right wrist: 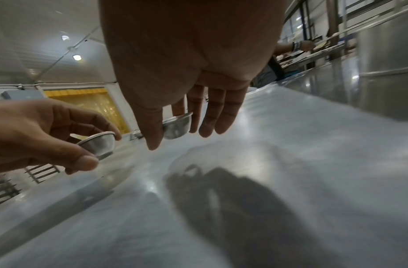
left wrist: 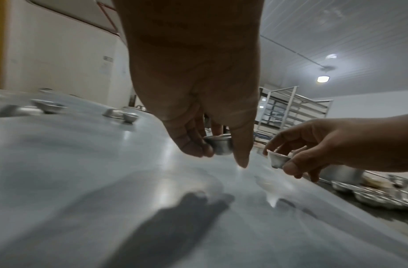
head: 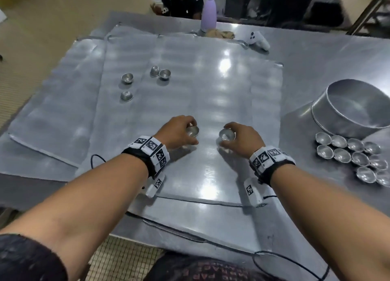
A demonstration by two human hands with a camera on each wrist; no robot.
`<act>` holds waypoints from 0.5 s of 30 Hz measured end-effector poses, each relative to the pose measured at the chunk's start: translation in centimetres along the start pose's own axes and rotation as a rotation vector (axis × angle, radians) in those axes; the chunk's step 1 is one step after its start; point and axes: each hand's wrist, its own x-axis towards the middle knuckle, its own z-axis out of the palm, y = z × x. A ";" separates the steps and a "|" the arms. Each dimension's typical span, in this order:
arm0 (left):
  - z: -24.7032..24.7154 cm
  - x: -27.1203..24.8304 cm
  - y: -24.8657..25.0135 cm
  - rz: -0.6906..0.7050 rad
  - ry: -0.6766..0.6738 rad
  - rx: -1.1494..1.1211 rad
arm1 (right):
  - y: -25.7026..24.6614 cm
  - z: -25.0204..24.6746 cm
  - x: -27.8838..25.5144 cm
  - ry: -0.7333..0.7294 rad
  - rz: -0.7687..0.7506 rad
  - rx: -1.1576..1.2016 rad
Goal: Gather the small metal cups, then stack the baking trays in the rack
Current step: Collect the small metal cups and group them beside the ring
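You have two hands in view, and each one holds a single small metal cup: one in your left hand (head: pixel 177 131), one in your right hand (head: pixel 242 140). Four more loose cups (head: pixel 127 78) sit on the far left part of the baking trays (head: pixel 211 86); at least three of these flat overlapping trays can be made out, though their edges blur together. To your right lies a cluster of gathered cups (head: pixel 341 155), at least twelve, the outermost cut off by the frame. Beside them lies one large round metal pan (head: pixel 348 112). At the far edge stand one lilac spray bottle (head: pixel 208 17) and one white controller (head: pixel 256 39).
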 end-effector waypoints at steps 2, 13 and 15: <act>1.6 0.9 2.9 0.045 -0.033 0.008 | 2.8 -1.4 -1.8 0.030 0.051 0.021; 14.6 2.8 20.3 0.209 -0.232 0.074 | 19.9 -6.8 -12.2 0.141 0.280 0.061; 17.2 2.9 22.8 0.245 -0.264 0.105 | 22.8 -7.4 -13.9 0.144 0.289 0.054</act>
